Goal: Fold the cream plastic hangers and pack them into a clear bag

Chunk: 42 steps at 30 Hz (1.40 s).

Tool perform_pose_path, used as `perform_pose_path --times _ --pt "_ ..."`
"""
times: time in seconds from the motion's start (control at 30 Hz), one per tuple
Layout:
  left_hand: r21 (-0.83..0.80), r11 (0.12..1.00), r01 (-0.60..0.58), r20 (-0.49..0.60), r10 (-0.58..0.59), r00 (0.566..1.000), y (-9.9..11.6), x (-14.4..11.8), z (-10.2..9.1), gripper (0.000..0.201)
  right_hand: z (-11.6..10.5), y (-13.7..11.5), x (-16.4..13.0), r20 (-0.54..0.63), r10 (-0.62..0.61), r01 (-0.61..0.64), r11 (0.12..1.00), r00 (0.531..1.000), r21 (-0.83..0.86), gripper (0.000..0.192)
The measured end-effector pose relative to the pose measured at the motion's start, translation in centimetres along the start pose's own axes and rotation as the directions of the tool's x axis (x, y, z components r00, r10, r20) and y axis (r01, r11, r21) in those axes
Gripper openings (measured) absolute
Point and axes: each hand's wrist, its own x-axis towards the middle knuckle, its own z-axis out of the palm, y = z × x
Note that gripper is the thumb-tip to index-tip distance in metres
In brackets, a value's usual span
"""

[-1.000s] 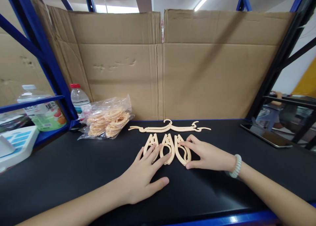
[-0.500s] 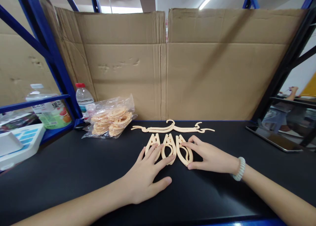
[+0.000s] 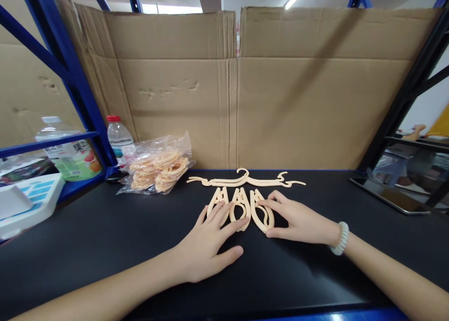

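Note:
Three cream plastic folding hangers lie folded in a row: the left one (image 3: pixel 214 204), the middle one (image 3: pixel 240 210) and the right one (image 3: pixel 257 218). My left hand (image 3: pixel 206 246) rests with fingers spread over the left and middle folded hangers, covering part of the left one. My right hand (image 3: pixel 298 220) holds the right folded hanger at its edge between thumb and fingers. Behind the row, an unfolded cream hanger (image 3: pixel 228 182) lies flat with its hook pointing away from me; whether it is one or several stacked cannot be told.
A clear bag of folded hangers (image 3: pixel 157 169) sits at the back left, beside a red-capped bottle (image 3: pixel 118 136). A phone (image 3: pixel 387 196) lies at the right. A cardboard wall (image 3: pixel 315 101) closes off the back of the black table (image 3: pixel 105 237).
The view has shifted very slightly. Both hands and the hangers keep the same places on the table.

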Motion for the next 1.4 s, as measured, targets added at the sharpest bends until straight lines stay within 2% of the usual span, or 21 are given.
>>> perform_pose_path --times 0.37,0.5,0.57,0.63,0.67,0.7,0.77,0.83,0.93,1.0,1.1,1.2,1.3,1.4 --pt "-0.003 1.0 0.02 -0.01 -0.02 1.0 0.3 0.0 0.0 0.054 0.0 -0.1 -0.1 -0.007 -0.004 0.004 1.0 1.0 -0.01 0.062" --pt "-0.037 0.999 -0.003 -0.056 0.001 0.998 0.3 0.0 0.1 0.055 0.0 -0.2 0.0 -0.008 -0.008 0.009 1.0 1.0 0.011 0.062" --pt "-0.072 0.997 0.008 -0.122 -0.017 0.992 0.1 0.3 0.1 0.054 -0.1 -0.1 0.0 -0.015 -0.016 0.017 0.999 1.0 0.038 0.068" --pt "-0.142 0.99 0.022 -0.266 -0.059 0.962 -0.6 0.7 0.0 0.047 -0.2 0.4 0.0 -0.017 -0.016 0.017 0.996 1.0 0.082 0.077" --pt "-0.193 0.981 0.021 -0.353 -0.089 0.931 -1.1 1.0 -0.2 0.043 -0.3 0.8 0.1 -0.018 -0.006 0.008 0.994 1.0 0.108 0.08" --pt "-0.254 0.967 0.013 -0.433 -0.126 0.893 -1.8 1.3 -0.3 0.038 -0.4 1.3 0.1 -0.024 0.01 -0.007 0.991 1.0 0.132 0.079" --pt "-0.394 0.919 -0.002 -0.519 -0.221 0.826 -3.3 1.9 -0.5 0.033 -0.5 2.4 0.2 -0.058 0.049 -0.039 0.986 0.997 0.163 0.068" --pt "-0.54 0.842 0.023 -0.522 -0.356 0.776 -4.7 2.4 -0.7 0.03 -0.5 3.5 0.3 -0.103 0.079 -0.06 0.983 0.992 0.173 0.054" --pt "-0.698 0.712 0.078 -0.448 -0.52 0.727 -5.8 2.8 -0.6 0.027 -0.4 4.5 0.5 -0.115 0.1 -0.079 0.982 0.988 0.173 0.043" --pt "-0.734 0.673 0.097 -0.403 -0.546 0.734 -5.9 2.9 -0.5 0.028 -0.3 4.5 0.6 -0.109 0.103 -0.084 0.983 0.989 0.165 0.04" --pt "-0.701 0.706 0.098 -0.393 -0.497 0.774 -5.4 2.8 -0.3 0.027 -0.4 4.3 0.7 -0.116 0.089 -0.073 0.988 0.989 0.136 0.037" --pt "-0.661 0.743 0.105 -0.408 -0.474 0.781 -4.9 2.7 -0.3 0.024 -0.4 4.3 0.7 -0.115 0.076 -0.063 0.992 0.99 0.113 0.036" --pt "-0.668 0.736 0.114 -0.393 -0.478 0.786 -4.7 2.7 -0.3 0.021 -0.3 4.5 0.7 -0.111 0.07 -0.06 0.994 0.991 0.097 0.037" --pt "-0.683 0.72 0.123 -0.349 -0.47 0.81 -4.6 2.7 -0.4 0.018 -0.2 4.6 0.6 -0.112 0.064 -0.052 0.993 0.992 0.107 0.046"
